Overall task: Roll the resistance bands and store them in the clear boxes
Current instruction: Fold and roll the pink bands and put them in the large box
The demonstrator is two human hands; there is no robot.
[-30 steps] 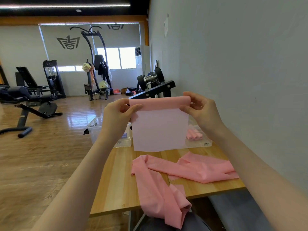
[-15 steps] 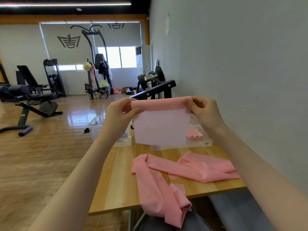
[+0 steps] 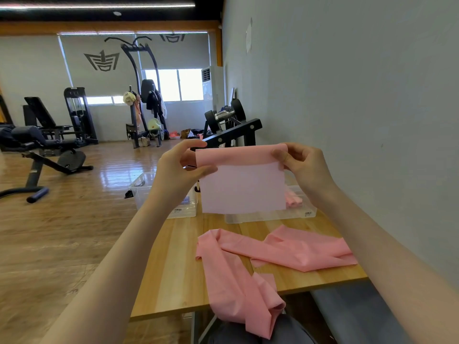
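Nearest, draped over the front edge of the wooden surface (image 3: pixel 173 256): a loose pink band (image 3: pixel 248 276), thin, limp, stretchy, probably clingy and quick to unroll; best taken at both corners of one end. Above it, held in the air: a second band (image 3: pixel 242 184), top edge turned over, left hand (image 3: pixel 181 167) and right hand (image 3: pixel 301 165) each with grip pinched on an upper corner. Behind, partly hidden: two clear boxes (image 3: pixel 273 216), rolled pink bands (image 3: pixel 294 198) in the right one. Farther off, gym machines; nothing blocking.
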